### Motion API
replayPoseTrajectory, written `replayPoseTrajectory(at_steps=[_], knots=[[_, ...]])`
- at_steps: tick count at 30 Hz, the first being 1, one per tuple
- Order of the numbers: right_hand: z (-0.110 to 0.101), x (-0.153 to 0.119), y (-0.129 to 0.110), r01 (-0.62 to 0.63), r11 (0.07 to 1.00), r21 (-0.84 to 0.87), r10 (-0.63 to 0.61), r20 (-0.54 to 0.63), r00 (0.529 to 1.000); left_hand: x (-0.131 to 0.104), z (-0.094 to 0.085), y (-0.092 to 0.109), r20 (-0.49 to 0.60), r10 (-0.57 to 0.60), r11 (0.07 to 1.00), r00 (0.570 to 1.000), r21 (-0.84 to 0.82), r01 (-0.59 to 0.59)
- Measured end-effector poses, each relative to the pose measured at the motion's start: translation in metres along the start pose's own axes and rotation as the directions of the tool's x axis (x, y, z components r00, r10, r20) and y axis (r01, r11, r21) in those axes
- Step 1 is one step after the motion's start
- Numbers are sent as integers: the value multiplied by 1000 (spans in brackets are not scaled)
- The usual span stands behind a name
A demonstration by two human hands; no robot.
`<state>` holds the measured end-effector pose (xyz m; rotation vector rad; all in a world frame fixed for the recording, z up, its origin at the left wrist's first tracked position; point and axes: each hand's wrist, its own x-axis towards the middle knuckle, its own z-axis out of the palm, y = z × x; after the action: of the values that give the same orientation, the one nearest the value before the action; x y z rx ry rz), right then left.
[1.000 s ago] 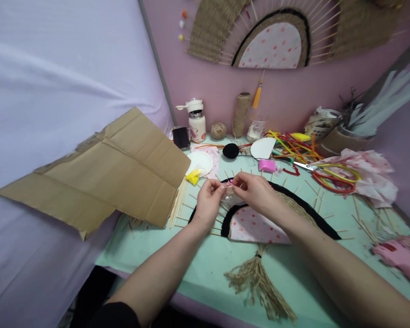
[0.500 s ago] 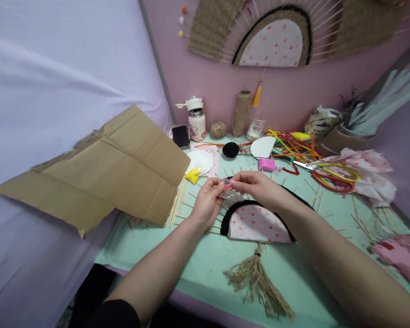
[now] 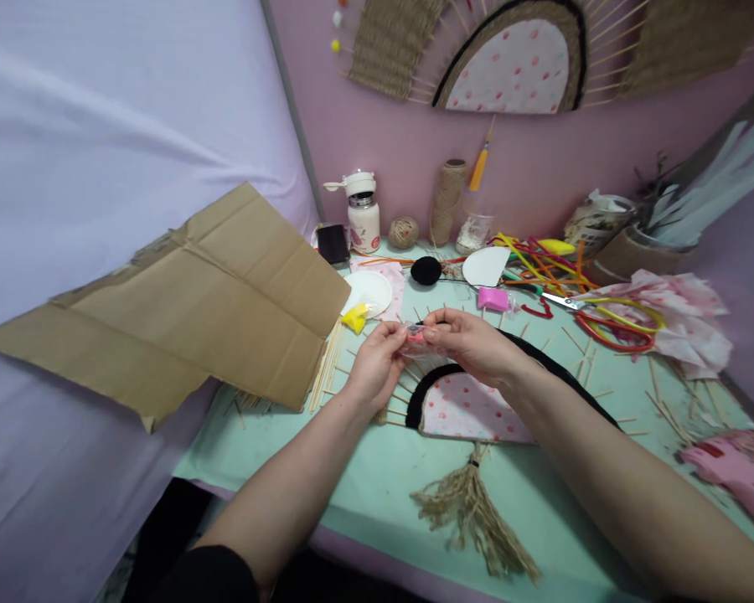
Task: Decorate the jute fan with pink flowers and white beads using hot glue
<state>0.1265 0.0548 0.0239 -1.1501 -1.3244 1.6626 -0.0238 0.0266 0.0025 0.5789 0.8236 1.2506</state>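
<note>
Between my two hands is a small clear plastic packet [image 3: 416,337] with something pink-red in it. My left hand [image 3: 380,360] pinches its left side, and my right hand [image 3: 462,339] pinches its right side. Both hands are above the upper left of a half-round craft piece [image 3: 471,406] with dotted fabric, a black border and thin sticks fanning out. A frayed twine tassel [image 3: 477,519] hangs from its lower edge on the green table cover [image 3: 352,511]. A yellow packet [image 3: 355,318] lies just beyond my left hand.
Folded cardboard [image 3: 207,310] lies left. Behind stand a white bottle [image 3: 363,222], twine roll [image 3: 447,201] and plastic cup [image 3: 474,233]. Scissors [image 3: 562,301], a pink packet [image 3: 493,299] and crumpled fabric [image 3: 684,318] lie back right. A pink glue gun [image 3: 732,473] is at the right edge.
Both hands stay together at the packet, with small finger shifts. The right forearm now covers more of the craft piece's right side. The view has shifted slightly.
</note>
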Motion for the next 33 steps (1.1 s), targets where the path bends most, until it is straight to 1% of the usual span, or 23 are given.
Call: replayPoseTrajectory(at_steps=[3,4,5,6,7,8,9,10,11,12,13,14,17,20,24,26,27,29,31,33], knots=[[-1,1,-1,28,999,-29,-30,-70,997,0,-1,3,-35,-19,1000,999,11,19],[0,0,-2,56,997,-60,-63,-120,991,0,0,3,-60,-20,1000,998,15,21],[1,-2,-5,109,985,-137,-133,-184,974,0,1,4,-93,-13,1000,996,23,15],[3,-5,-7,181,948,-262,-245,-239,940,0,2,4,-127,3,999,992,34,1],[6,-8,-9,256,870,-421,-386,-259,885,-1,3,4,-158,29,999,987,48,-22],[10,-12,-10,324,737,-594,-534,-216,817,-1,4,4,-184,65,996,981,66,-54],[14,-16,-11,378,589,-714,-635,-119,764,-2,5,4,-199,104,992,975,87,-88],[18,-19,-10,414,468,-781,-679,-17,734,-3,6,3,-201,142,987,969,108,-122],[21,-22,-9,435,394,-810,-686,55,725,-4,7,2,-194,179,980,965,127,-156],[24,-23,-7,434,361,-825,-677,88,731,-4,8,0,-178,209,972,962,142,-185],[25,-23,-5,418,357,-835,-661,91,745,-5,8,-1,-158,229,967,960,152,-206],[26,-23,-4,392,374,-840,-642,71,763,-6,8,-3,-137,241,963,961,158,-219],[22,-21,-3,333,479,-812,-575,-3,818,-8,6,-6,-100,231,961,968,181,-211],[18,-21,-8,302,587,-751,-500,-42,865,-9,5,-6,-85,222,954,971,226,-199],[13,-20,-13,267,749,-606,-389,-76,918,-10,7,-2,-78,264,932,961,278,-234],[9,-17,-13,260,815,-518,-345,-73,936,-10,8,0,-88,249,943,965,250,-220],[7,-15,-13,256,834,-489,-330,-71,941,-9,8,0,-95,232,952,968,225,-207],[4,-12,-12,248,844,-476,-319,-73,945,-7,7,1,-110,206,964,972,194,-183],[2,-11,-12,256,819,-513,-345,-85,935,-6,6,0,-122,205,960,971,216,-176],[3,-12,-12,274,768,-579,-393,-88,915,-5,5,-1,-127,233,944,964,268,-193]])
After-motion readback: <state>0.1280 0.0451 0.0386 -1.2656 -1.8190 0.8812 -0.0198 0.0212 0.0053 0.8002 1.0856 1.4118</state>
